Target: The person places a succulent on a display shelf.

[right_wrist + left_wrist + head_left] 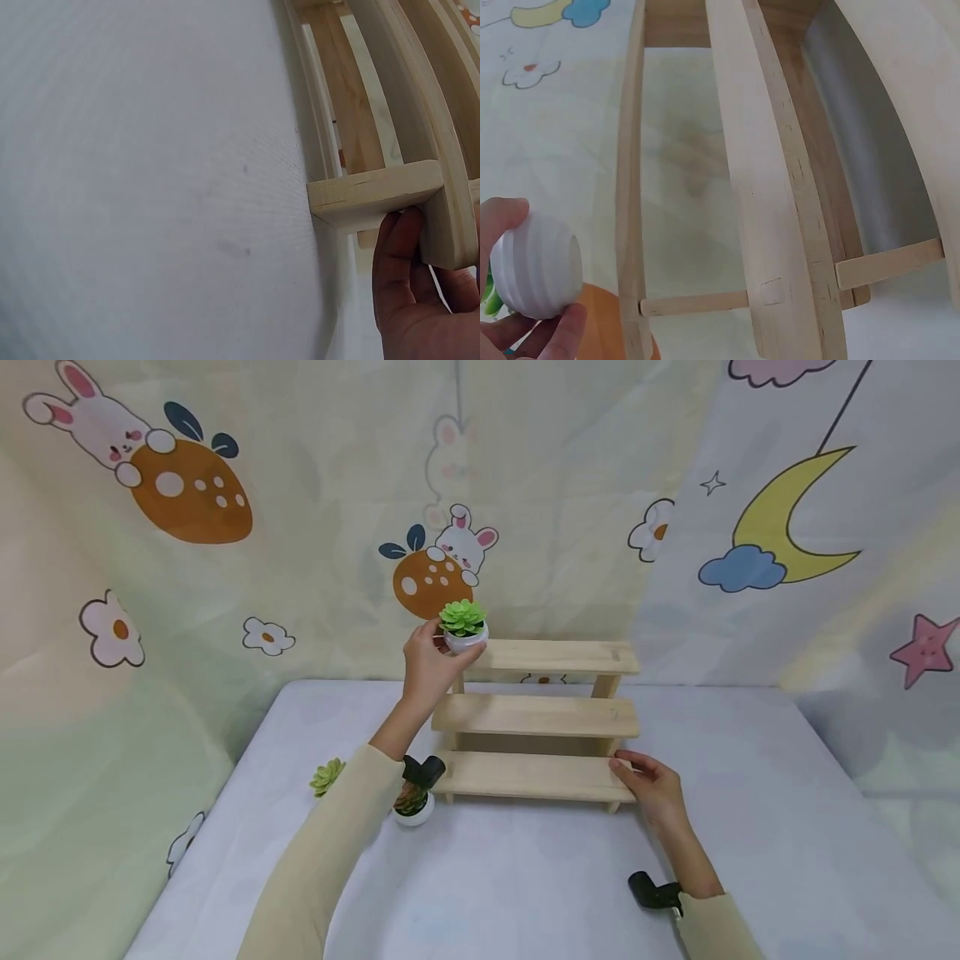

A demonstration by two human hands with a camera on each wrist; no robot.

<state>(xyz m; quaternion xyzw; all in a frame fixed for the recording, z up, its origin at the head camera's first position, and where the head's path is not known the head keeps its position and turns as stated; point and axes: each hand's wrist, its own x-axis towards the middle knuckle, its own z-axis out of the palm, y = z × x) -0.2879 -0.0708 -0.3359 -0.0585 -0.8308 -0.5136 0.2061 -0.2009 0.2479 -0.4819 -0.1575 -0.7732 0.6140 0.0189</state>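
Note:
A three-step wooden shelf (536, 717) stands at the back middle of the table. My left hand (429, 664) grips a small white pot with a green succulent (463, 627) at the left end of the top step. In the left wrist view the ribbed white pot (536, 266) sits between my thumb and fingers beside the shelf's boards (761, 187). My right hand (651, 781) holds the right end of the bottom step, with fingers over the board. In the right wrist view its thumb (397, 262) lies against the shelf's foot (375, 193).
Two more small potted succulents stand on the white tablecloth (525, 877) left of the shelf: a light green one (327, 775) and a reddish one in a white pot (413, 803), partly hidden by my left arm. Patterned fabric hangs behind and beside the table.

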